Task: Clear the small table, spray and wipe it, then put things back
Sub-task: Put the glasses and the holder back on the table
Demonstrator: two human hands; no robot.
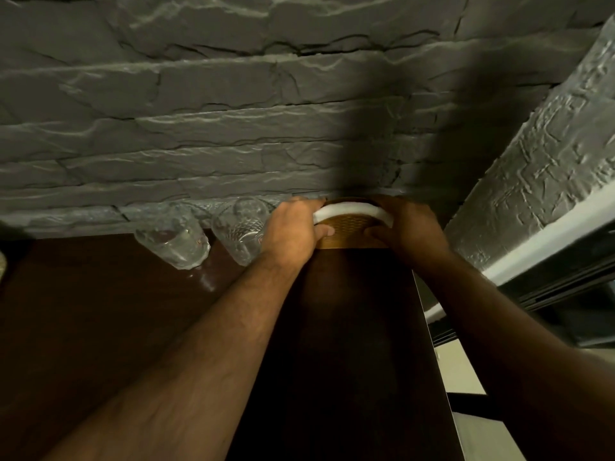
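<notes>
Both hands at far edge of dark wooden desk (349, 327), against grey stone wall (233, 111). Left hand (293, 227) and right hand (409, 227) hold round golden basket (346, 229) with white rim between them, one on each side; fingers (324, 231) curled around its sides, thumbs in front. Basket sits on desk, touching wall. Two clear patterned glasses (176, 241) stand just beside, left of left hand, also along wall.
</notes>
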